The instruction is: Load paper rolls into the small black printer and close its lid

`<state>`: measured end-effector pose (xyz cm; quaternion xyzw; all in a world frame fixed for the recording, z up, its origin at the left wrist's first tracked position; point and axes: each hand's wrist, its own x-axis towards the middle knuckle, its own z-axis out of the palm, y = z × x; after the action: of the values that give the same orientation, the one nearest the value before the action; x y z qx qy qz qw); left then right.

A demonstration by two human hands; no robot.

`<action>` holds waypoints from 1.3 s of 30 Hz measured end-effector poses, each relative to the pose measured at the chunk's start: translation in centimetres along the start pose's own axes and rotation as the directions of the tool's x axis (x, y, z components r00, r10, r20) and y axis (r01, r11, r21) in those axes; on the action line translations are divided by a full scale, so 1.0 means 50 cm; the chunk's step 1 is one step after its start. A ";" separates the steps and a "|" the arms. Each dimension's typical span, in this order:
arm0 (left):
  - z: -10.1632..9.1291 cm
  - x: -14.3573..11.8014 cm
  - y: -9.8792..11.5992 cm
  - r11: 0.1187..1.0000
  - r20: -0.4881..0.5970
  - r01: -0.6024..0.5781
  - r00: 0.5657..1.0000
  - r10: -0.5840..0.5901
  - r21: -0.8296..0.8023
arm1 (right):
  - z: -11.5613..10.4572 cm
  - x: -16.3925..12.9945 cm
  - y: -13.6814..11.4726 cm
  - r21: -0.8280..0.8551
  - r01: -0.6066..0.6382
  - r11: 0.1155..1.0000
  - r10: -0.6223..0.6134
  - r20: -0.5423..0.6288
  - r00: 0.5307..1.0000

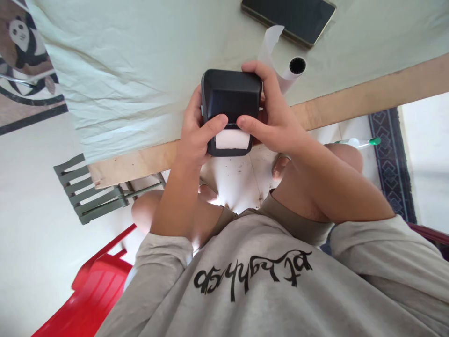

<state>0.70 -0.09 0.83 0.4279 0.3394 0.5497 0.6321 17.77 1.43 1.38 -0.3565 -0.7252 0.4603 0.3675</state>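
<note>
Between both hands is a small black label printer (233,96), held over the table's front edge, with a strip of white paper (232,139) showing at its near end. My left hand (198,126) wraps its left side, thumb resting on the top face. On the opposite side my right hand (268,114) grips it, the thumb on top and the index finger curled round the far right corner. Just past my right hand lies a roll of white paper (289,75) with a black core, its loose end curling up. Fingers under the printer are hidden.
A dark smartphone (294,18) lies at the back right on the pale green tablecloth (140,70). A bare wooden edge (140,164) runs along the table front. Below left are a green slatted chair (87,189) and a red plastic chair (101,281); a bottle with a green cap (374,141) is at right.
</note>
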 end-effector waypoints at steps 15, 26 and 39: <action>0.005 0.013 0.008 0.993 -0.059 0.075 0.995 -0.080 -0.089 | 0.006 -0.005 0.001 0.064 -0.086 0.994 0.090 -0.060 0.994; -0.001 0.015 -0.008 0.999 -0.089 -0.017 0.996 0.013 -0.040 | 0.000 -0.005 -0.010 -0.277 0.065 0.959 -0.107 -0.140 0.984; -0.012 0.027 -0.019 0.997 -0.091 -0.020 0.996 0.012 -0.081 | -0.058 0.025 -0.084 -0.596 0.106 0.796 -0.097 0.047 0.994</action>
<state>0.78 1.29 -0.22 0.3789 0.3415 0.5871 0.6286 18.94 2.31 6.44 -0.4116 -0.8539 0.1907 0.2553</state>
